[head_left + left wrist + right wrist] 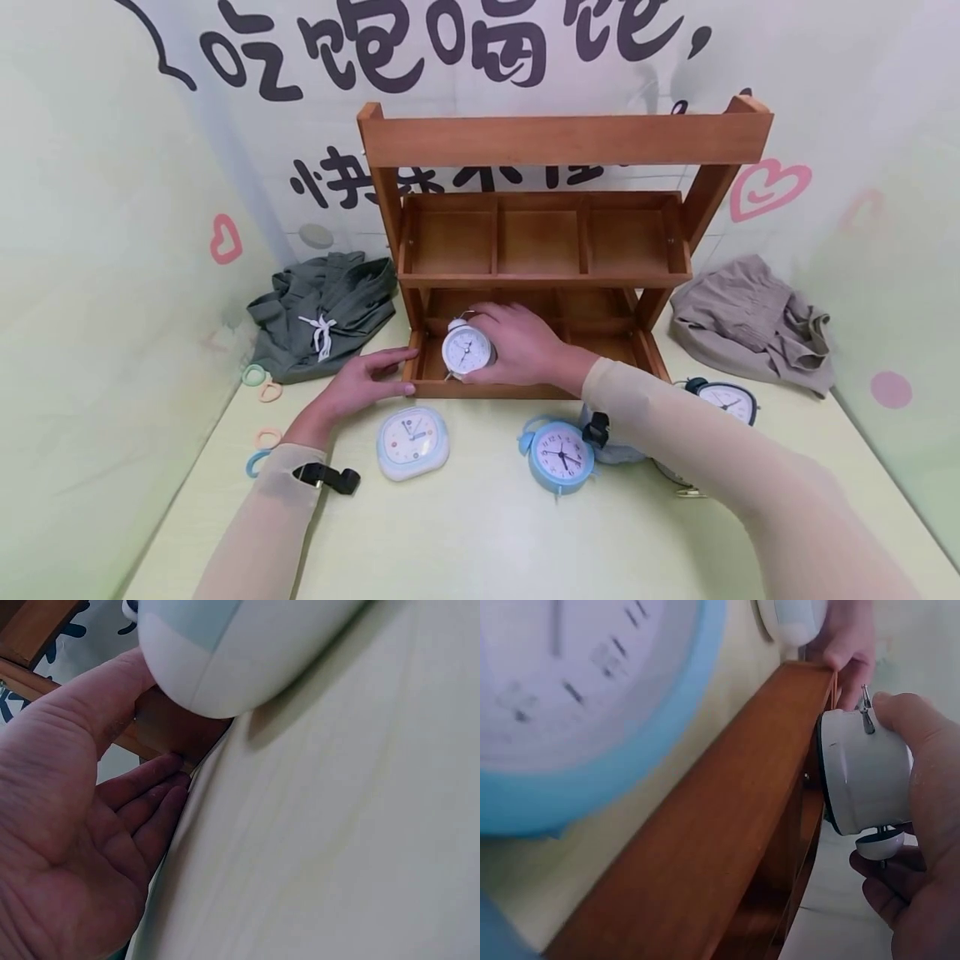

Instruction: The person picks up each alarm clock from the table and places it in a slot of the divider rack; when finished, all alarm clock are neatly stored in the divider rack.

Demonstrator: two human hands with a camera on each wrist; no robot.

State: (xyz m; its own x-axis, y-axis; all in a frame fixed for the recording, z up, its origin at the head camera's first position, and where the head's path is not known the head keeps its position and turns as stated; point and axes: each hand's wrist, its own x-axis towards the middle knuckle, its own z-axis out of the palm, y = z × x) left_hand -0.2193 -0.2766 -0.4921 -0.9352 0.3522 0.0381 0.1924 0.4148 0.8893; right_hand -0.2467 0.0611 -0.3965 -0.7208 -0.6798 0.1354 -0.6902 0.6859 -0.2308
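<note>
The right hand (521, 343) is clamped around a white alarm clock (466, 351), dial facing outward, at the left end of the lower tray (495, 390) of a wooden rack (562, 140); contact with the tray floor cannot be determined. The left hand (358, 387), thumb and fingers apart, touches the tray's left front corner. A rounded-square clock (412, 442) and a blue alarm clock (561, 456) stand in front.
</note>
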